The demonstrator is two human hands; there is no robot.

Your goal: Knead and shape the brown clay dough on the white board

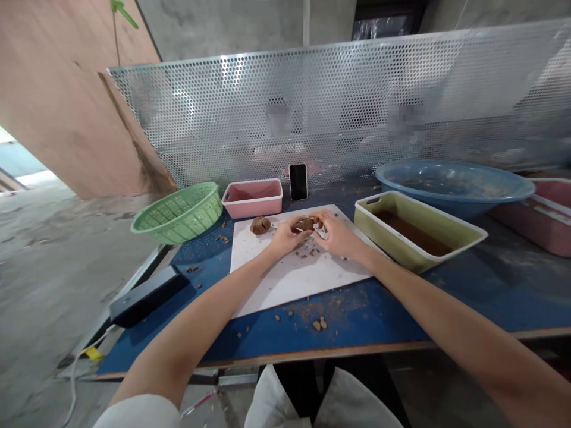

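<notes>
Both hands meet over the far part of a white cutting board (pixel 289 279). My left hand (pixel 285 236) and my right hand (pixel 335 233) together grip a brown lump (pixel 304 223) held just above the board. A second brown lump (pixel 260 224) lies on the board to the left, untouched. Small brown crumbs (pixel 307 253) are scattered on the board under my hands.
A green basket (pixel 181 211) sits at the left, a pink tub (pixel 252 197) and an upright phone (pixel 298 181) behind the board. At the right are a yellow-green tray of brown liquid (pixel 417 233), a blue basin (pixel 452 184) and a pink tray (pixel 542 214). A black box (pixel 145 295) lies front left.
</notes>
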